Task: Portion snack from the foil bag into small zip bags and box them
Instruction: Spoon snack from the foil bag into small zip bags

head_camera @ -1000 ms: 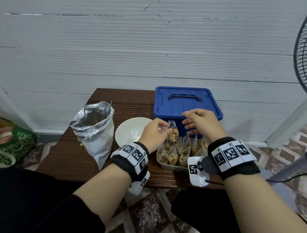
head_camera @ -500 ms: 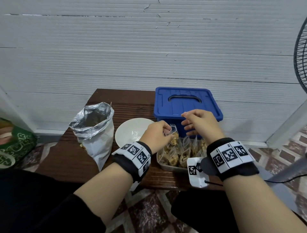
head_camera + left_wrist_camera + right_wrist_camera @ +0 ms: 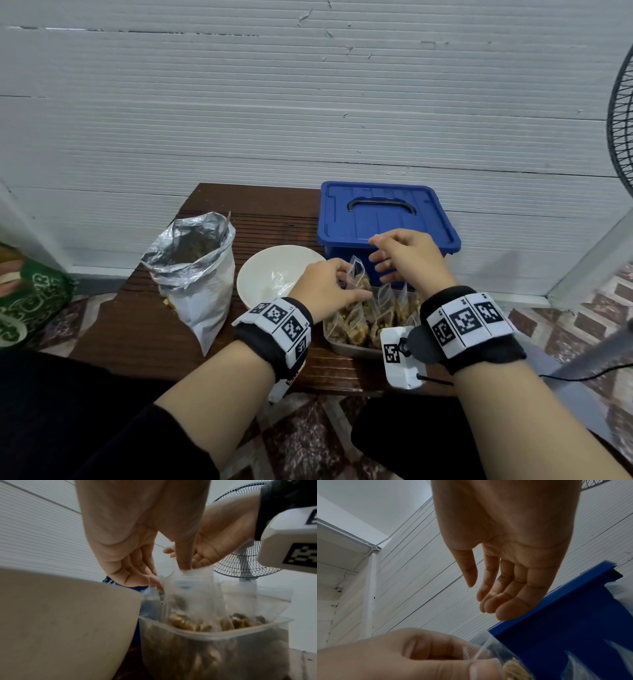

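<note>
Zip bags point(image 3: 373, 308) of snack upright in clear tray point(image 3: 346, 347); foil bag point(image 3: 197, 270) open.

A white bowl point(image 3: 274, 274) was observed on a dark wooden table point(image 3: 137, 329). A standing fan point(image 3: 620, 120) was noted beside a white ribbed wall point(image 3: 308, 102).

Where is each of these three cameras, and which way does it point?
Head: on the head, looking down at the table; both forearms show.
Left wrist: under the left hand, facing the zip bag it pinches over the tub.
Right wrist: under the open right hand, facing up at the wall.
Shared: both wrist views show both hands and that bag.
</note>
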